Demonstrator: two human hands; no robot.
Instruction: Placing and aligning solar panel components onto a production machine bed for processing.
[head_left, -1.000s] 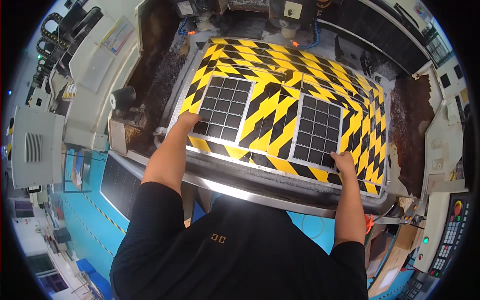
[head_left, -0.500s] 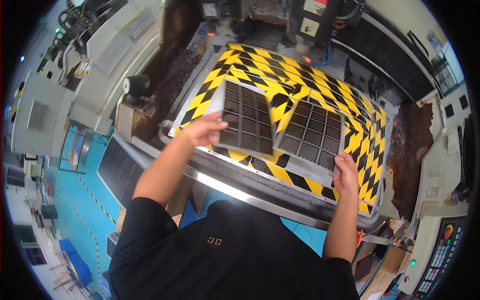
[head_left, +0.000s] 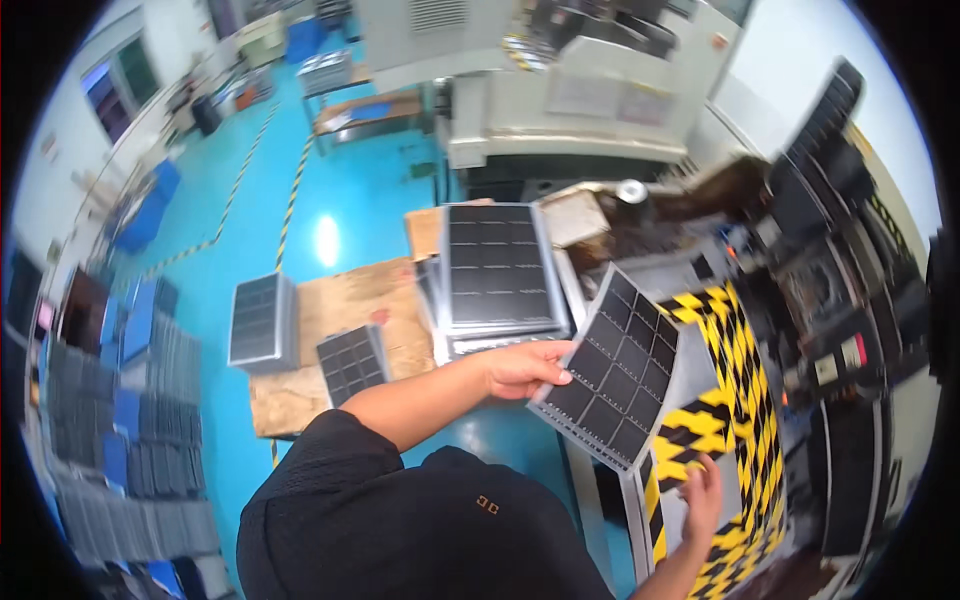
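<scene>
My left hand (head_left: 530,369) is closed on the near-left edge of a dark gridded panel (head_left: 625,370) with a light grey border, its thumb on top. The panel is tilted above the near edge of a machine bed (head_left: 715,415) covered in yellow-and-black striped tape. Whether a second panel lies behind it cannot be seen. My right hand (head_left: 703,500) is over the striped bed, below and right of the panel and apart from it. Its fingers look stretched out and slightly blurred, with nothing visible in them.
Left of the bed, a stack of larger dark panels (head_left: 495,262) stands beside a wooden board (head_left: 360,290). That board carries a smaller panel stack (head_left: 262,320) and another gridded panel (head_left: 352,365). Many stacked sheets (head_left: 130,450) line the far left. Dark machine parts (head_left: 835,300) rise beyond the bed.
My view has swung left. Earlier, each hand was at its own gridded panel over the striped bed; now the left hand holds a raised panel, and the right hand is off its panel.
</scene>
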